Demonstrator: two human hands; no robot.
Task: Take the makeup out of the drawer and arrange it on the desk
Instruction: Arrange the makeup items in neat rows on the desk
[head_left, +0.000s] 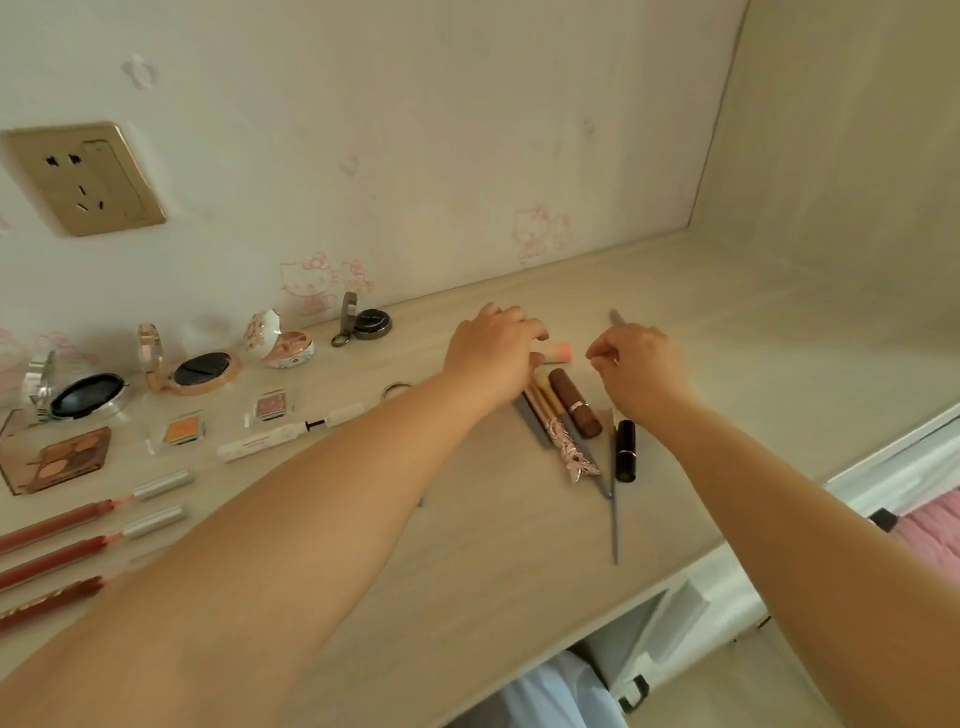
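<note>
Pink tube (558, 349) pinched by left hand (491, 353); right hand (636, 366), at three o'clock, grips thin stick (617, 318), likely sorting them into rows.

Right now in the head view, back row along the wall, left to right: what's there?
Clear compact → pink compact → white floral case → dark round compact → left hand → right hand.
</note>
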